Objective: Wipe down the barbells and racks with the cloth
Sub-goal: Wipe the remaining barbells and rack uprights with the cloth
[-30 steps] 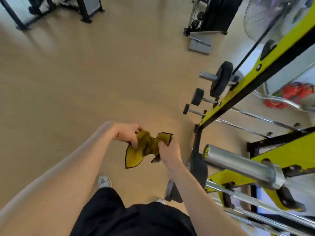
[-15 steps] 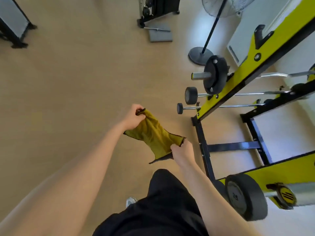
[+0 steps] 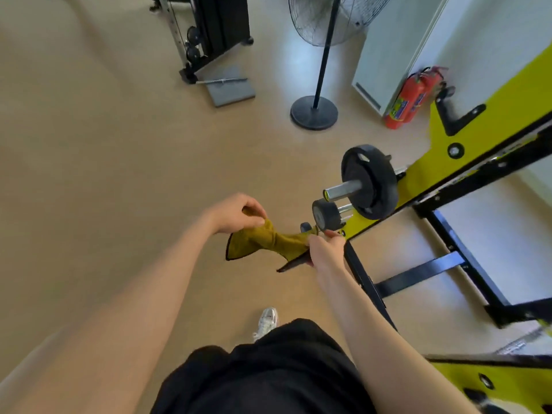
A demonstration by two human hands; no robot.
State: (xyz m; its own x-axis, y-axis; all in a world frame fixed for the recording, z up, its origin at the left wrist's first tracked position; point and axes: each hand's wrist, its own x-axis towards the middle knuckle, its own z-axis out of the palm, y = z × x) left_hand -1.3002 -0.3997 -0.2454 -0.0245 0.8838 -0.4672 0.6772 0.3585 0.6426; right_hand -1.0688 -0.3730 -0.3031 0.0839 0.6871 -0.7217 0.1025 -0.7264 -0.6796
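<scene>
Since half a second ago the cloth has been drawn out from a loose sheet into a twisted band between the two hands, and both hands have come in closer to the bar ends sticking out of the rack.

The left hand pinches one end of the cloth, with its fingers curled down over the fabric against the thumb. The right hand grips the other end, its fingers closed round it, and a dark-edged corner hangs below the wrist. The cloth is in the air above the tan floor, just off the lower front end of the rack's slanted yellow upright.

The right hand's knuckles are just beside the lowest bar end; I cannot tell whether they touch. Above that sits the middle barbell with its small black plate, and higher again the top barbell with a large black plate and a bare steel sleeve pointing out.

Beyond the rack, a fan stand has its round base on the floor, and a red fire extinguisher leans by the wall.
</scene>
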